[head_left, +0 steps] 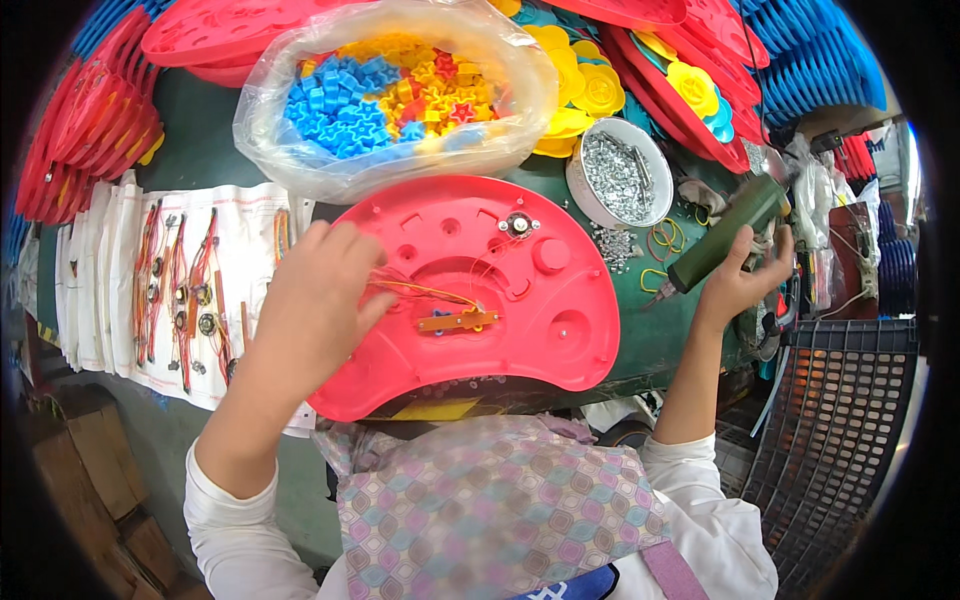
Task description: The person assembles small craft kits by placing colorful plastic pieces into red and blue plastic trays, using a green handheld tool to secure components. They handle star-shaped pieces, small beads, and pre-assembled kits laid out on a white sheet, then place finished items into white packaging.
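A pink-red plastic shell point(470, 360), shaped like a broad arch, lies with its hollow side up on the bench before me. At the shell's left side, my left hand point(325, 290) is closed on thin red and yellow wires point(425, 289). They run to a narrow brown circuit board point(458, 321) in the shell's middle. A small round speaker point(518, 225) sits near its upper right edge. My right hand point(745, 280) is open, thumb and fingers apart, beside a dark green electric screwdriver point(728, 235) that tilts with its tip down left.
A clear bag point(265, 150) of blue, yellow and red star pieces stands behind the shell. Right of it are a white tub point(620, 180) of screws and loose screws point(615, 247). White sheeting point(210, 360) with wired parts lies left. Stacked red shells point(90, 130) and a black crate point(835, 420) flank the bench.
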Demonstrator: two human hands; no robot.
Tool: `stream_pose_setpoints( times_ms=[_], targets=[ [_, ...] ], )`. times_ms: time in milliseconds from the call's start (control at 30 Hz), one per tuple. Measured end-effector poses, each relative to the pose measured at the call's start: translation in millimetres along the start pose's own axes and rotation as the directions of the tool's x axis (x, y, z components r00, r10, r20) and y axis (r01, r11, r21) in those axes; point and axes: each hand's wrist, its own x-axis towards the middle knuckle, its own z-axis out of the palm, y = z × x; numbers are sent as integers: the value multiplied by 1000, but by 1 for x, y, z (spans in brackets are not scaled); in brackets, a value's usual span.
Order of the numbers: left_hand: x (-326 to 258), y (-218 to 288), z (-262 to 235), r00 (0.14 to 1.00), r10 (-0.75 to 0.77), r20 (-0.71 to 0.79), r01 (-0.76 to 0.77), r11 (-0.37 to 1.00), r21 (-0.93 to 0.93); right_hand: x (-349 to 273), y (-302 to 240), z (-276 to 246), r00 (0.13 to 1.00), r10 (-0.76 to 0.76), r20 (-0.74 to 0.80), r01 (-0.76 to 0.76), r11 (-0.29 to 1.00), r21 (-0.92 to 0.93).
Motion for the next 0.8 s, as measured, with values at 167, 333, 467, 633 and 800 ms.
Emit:
stream_pose_setpoints(
  times_ms=[167,333,467,633,800],
  targets=[
    [-15,-13,18,998,43,-36,-36,983,182,-20,-128,6,678,-228,699,-368,718,591],
    [-22,-3,10,992,-116,52,124,976,-180,-65,-189,30,270,-660,701,139,747,650],
    [-24,5,22,968,-144,207,205,927,-314,-72,-194,33,187,-607,773,16,788,615],
    [-6,19,36,836,-382,394,533,396,-748,-58,-184,38,279,-648,709,-270,655,706],
    [2,14,44,846,-317,429,510,244,-825,-45,-181,66,393,-875,283,372,433,821]
  ],
)
